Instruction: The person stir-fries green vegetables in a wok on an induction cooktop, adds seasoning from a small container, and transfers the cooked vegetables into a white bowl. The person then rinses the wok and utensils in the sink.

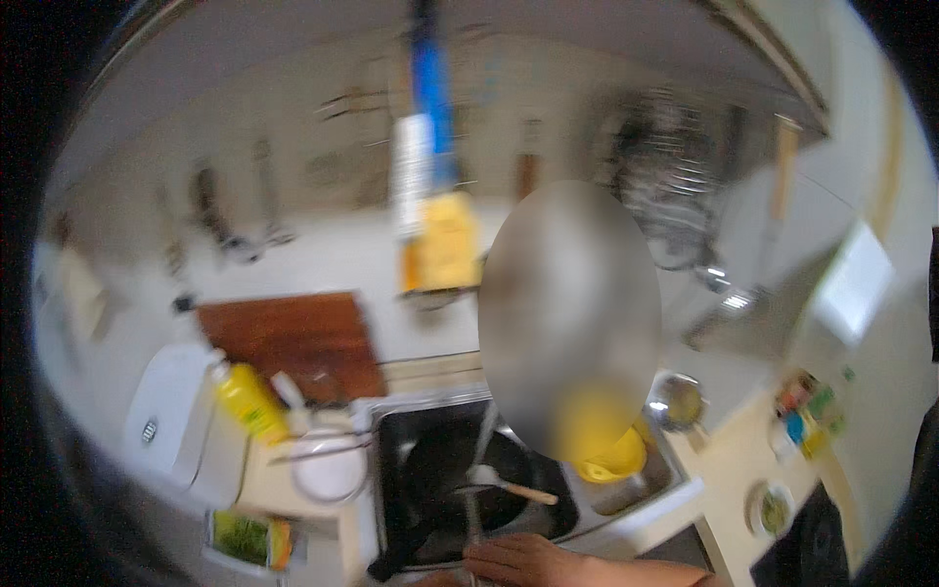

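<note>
My right hand [524,561] reaches in from the bottom right, over the front rim of the sink [429,400]. Its fingers point left, and a thin pale streak [473,510] rises beside the fingertips; blur hides whether that is water or a tool. Of my left hand [439,580], only a sliver shows at the bottom edge. In the left basin lies a black wok [433,477] with its dark handle toward me. A spatula with a wooden handle [532,493] rests across the wok. In the right basin sits a yellow plastic basket or bowl [616,461].
Left of the sink are a white bowl [330,469], a yellow detergent bottle [253,403], a brown cutting board [293,337] and a white bin [172,418]. A glass or metal bowl [678,402] stands at right. Utensils hang along the wall. A blurred oval covers the middle.
</note>
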`<action>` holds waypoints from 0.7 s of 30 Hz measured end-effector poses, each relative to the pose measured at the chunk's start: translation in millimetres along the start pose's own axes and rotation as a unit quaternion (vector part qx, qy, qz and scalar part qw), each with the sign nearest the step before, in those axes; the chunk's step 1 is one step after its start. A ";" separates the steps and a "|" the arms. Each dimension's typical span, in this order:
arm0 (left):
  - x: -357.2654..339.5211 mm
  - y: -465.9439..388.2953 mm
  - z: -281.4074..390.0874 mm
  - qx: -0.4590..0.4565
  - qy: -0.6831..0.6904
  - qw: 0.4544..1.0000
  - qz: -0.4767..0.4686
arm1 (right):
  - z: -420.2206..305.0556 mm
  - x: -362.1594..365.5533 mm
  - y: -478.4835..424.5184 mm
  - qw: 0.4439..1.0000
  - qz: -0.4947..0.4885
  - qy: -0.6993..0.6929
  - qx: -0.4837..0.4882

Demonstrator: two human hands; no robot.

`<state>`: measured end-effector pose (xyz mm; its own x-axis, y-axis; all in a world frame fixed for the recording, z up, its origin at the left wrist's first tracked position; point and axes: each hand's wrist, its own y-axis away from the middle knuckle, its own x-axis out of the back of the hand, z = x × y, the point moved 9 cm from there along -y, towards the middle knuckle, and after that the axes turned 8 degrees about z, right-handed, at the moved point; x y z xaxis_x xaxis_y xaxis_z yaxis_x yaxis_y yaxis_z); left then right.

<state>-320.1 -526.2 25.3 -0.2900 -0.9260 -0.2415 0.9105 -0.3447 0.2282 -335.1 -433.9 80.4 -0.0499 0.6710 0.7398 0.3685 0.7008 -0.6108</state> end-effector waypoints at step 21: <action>84.5 -34.9 -106.9 -0.084 -0.354 0.931 0.013 | 72.9 116.5 298.1 0.780 -0.006 0.495 -0.383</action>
<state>-344.9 -576.0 -103.8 -0.3342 -0.8240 0.4574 0.9361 -0.3468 0.0592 -298.7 -129.1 -36.1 0.5435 -0.1162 0.8313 0.8391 0.1018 -0.5344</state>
